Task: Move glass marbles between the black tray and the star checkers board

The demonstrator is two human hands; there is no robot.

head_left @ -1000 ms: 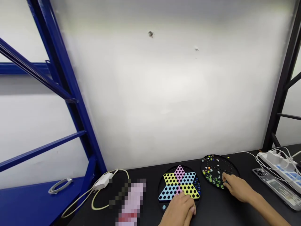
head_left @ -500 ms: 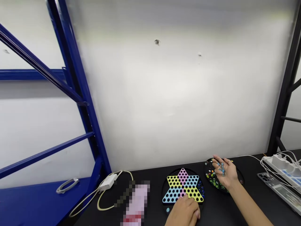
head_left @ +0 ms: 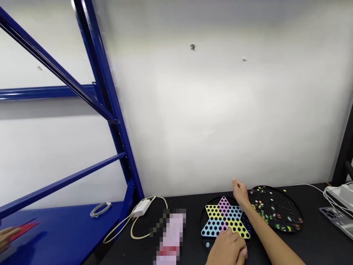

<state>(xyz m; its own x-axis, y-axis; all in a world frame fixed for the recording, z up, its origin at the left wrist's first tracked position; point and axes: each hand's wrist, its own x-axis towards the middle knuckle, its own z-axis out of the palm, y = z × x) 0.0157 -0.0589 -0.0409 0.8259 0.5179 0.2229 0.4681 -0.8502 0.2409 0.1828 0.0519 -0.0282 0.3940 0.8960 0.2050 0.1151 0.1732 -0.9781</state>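
A Chinese checkers board (head_left: 212,212) lies in front of me, its star of pink, yellow and light blue points full of dark holes. My left hand (head_left: 228,244) is closed over its near edge, fingers curled together and tips hidden. At the board's far right edge, my right hand (head_left: 241,193) is raised in a fist, knuckles up. Blue marbles lay in that palm a moment before, but the fist now hides its contents. Dark blue marbles (head_left: 246,222) lie in the board's right rim. Right of it sits a round black tray (head_left: 286,206) with scattered coloured marbles.
A light blue disc (head_left: 207,244) shows at the near left rim. A pale pink blurred item (head_left: 176,230), a white adapter (head_left: 142,208) with cable, and a phone (head_left: 335,217) lie around. Another person's hand (head_left: 7,237) is beside a red object (head_left: 24,231) at the blue shelf.
My right hand has moved left from the tray towards the board and closed from an open palm bearing blue marbles. The view has swung left. Another person's hand has appeared at far left.
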